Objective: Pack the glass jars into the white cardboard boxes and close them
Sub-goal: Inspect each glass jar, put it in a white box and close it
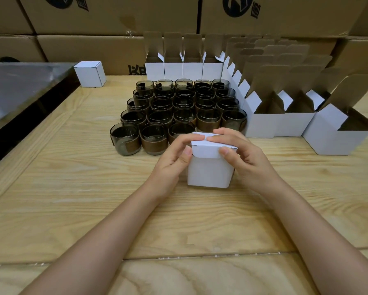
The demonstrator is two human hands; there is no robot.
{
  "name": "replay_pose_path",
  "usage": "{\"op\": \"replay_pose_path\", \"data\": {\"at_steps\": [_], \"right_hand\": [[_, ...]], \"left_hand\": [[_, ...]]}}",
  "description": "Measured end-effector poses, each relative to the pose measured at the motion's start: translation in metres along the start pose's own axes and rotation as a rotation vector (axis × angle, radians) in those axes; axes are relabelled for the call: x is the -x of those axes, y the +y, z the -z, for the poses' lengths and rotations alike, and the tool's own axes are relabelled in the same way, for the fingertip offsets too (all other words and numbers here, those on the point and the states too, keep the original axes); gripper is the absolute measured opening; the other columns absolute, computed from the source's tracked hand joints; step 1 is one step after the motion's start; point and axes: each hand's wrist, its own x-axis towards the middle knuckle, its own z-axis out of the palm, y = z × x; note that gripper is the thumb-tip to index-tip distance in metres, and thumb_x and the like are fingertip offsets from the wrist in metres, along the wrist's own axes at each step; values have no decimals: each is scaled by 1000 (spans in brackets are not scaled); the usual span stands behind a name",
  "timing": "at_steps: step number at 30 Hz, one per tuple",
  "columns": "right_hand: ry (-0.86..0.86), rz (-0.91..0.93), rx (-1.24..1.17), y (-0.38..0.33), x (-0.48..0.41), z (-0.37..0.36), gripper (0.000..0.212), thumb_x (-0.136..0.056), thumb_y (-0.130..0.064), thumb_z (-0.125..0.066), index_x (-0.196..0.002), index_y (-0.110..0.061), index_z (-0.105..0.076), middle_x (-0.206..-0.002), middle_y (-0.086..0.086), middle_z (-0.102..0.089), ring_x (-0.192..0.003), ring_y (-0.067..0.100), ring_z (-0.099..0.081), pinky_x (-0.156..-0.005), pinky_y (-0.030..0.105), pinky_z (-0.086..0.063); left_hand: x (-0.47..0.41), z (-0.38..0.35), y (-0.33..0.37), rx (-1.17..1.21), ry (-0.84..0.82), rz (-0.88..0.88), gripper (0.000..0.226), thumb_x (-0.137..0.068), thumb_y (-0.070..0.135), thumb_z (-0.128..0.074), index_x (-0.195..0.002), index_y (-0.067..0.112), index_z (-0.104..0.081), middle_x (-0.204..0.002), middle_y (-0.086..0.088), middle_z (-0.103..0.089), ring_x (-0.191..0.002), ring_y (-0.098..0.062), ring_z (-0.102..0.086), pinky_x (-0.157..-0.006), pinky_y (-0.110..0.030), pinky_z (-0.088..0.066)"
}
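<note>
The white box point(209, 172) stood near the middle of the desk point(72, 188), just in front of the block of glass jars point(178, 107). The left hand point(174, 155) and right hand point(245, 155) both curled round its top corners, thumbs on the tuck flap and fingertips meeting on the lid. Open boxes point(261, 122) lined the far edge and ran toward the right edge. A closed box point(90, 73) sat at the far left corner beside a metal surface point(19, 88). The widest stretch of wood lay toward the near edge.
</note>
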Motion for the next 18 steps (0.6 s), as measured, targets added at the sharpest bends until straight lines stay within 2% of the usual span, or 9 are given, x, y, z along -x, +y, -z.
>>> {"op": "replay_pose_path", "data": {"at_steps": [4, 7, 10, 13, 16, 18], "right_hand": [[-4, 16, 17, -2, 0, 1, 24, -91, -28, -48, -108, -39, -62, -130, -13, -50, -124, -2, -44, -92, 7, -36], [2, 37, 37, -4, 0, 3, 25, -92, -28, -47, -108, -40, -61, -123, -27, -54, -124, -5, -44, -98, 9, -34], [3, 37, 38, -6, -1, 3, 25, -93, -30, -45, -107, -42, -61, -116, -42, -54, -123, -7, -45, -97, 9, -34], [22, 42, 38, -6, 0, 4, 25, -94, -31, -44, -107, -41, -62, -119, -33, -57, -121, -7, -47, -94, 9, -37], [22, 59, 62, -4, 1, 3, 24, -93, -29, -47, -108, -39, -62, -128, -14, -54, -122, -4, -47, -90, 9, -39], [13, 65, 77, -1, 2, 3, 23, -92, -28, -49, -108, -39, -62, -131, -8, -53, -123, 0, -48, -90, 10, -41]], "left_hand": [[0, -5, 1, -52, 50, -12, 21, -94, 30, -50, -115, 27, -55, -119, 10, -59, -106, -1, -59, -85, -18, -45], [-1, -7, 0, -113, 74, -23, 29, -89, 44, -49, -116, 35, -53, -121, 13, -58, -107, 0, -58, -84, -17, -45], [0, -4, -3, -178, 42, -2, 42, -83, 41, -64, -122, 44, -48, -132, 8, -51, -119, -3, -53, -88, -23, -50], [1, -4, -4, -216, 24, 8, 65, -76, 28, -76, -127, 51, -42, -139, 1, -45, -129, -11, -47, -96, -38, -52], [1, -4, -2, -217, 31, -2, 69, -77, 25, -76, -126, 58, -42, -139, 3, -43, -129, -10, -47, -97, -42, -52], [1, -3, -2, -221, 34, -1, 68, -76, 27, -75, -123, 64, -42, -140, 5, -43, -129, -10, -47, -97, -41, -52]]}}
